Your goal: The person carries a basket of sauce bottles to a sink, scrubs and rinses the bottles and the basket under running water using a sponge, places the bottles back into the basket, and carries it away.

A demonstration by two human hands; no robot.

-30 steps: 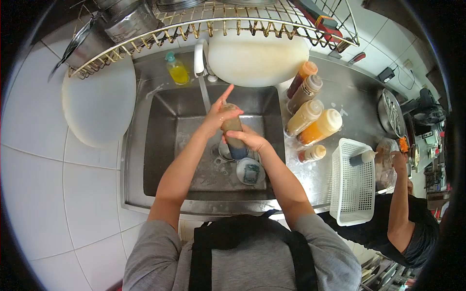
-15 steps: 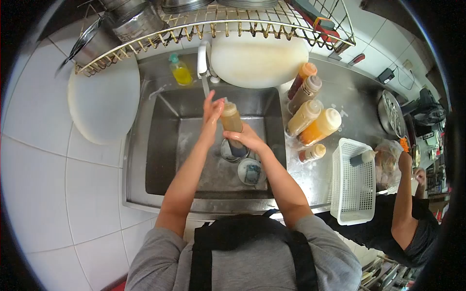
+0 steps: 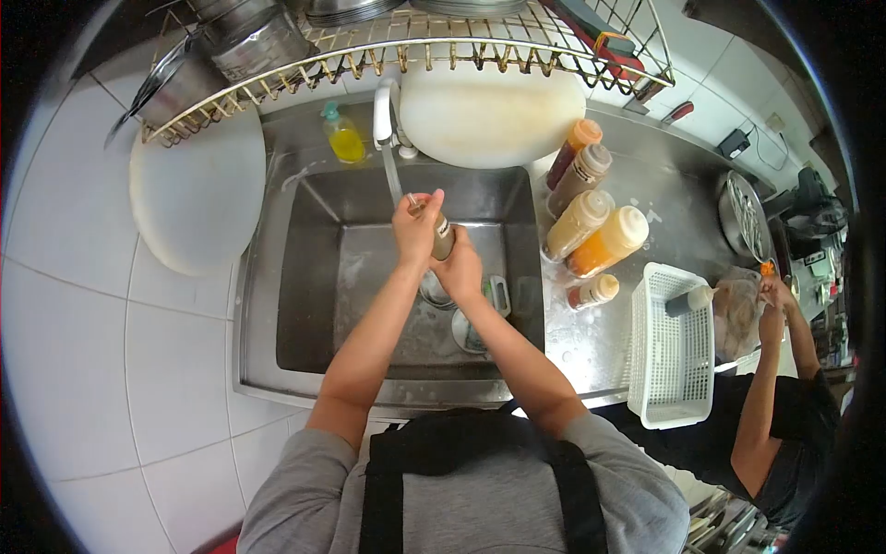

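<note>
Over the sink (image 3: 309, 277) I hold a brownish squeeze bottle (image 3: 444, 240) with a small label. My left hand (image 3: 415, 231) is closed around its top end, the fingers hiding the cap. My right hand (image 3: 459, 270) grips the lower part. Water (image 3: 392, 174) runs from the white faucet (image 3: 382, 115) down beside my left hand. Below my hands, a round metal dish (image 3: 434, 291) lies on the sink floor. A white round dish (image 3: 464, 331) sits near it, partly hidden by my right forearm.
Several sauce bottles (image 3: 580, 226) stand right of the sink, with a white basket (image 3: 672, 369) holding one more bottle. A soap bottle (image 3: 343, 138) stands behind the sink under a wire rack (image 3: 425, 44). At the right, a co-worker's hands (image 3: 777, 295) work by a plastic bag.
My left hand has gone from open beside the bottle to closed around its top. My right hand has shifted on the lower part, and the bottle is now largely covered.
</note>
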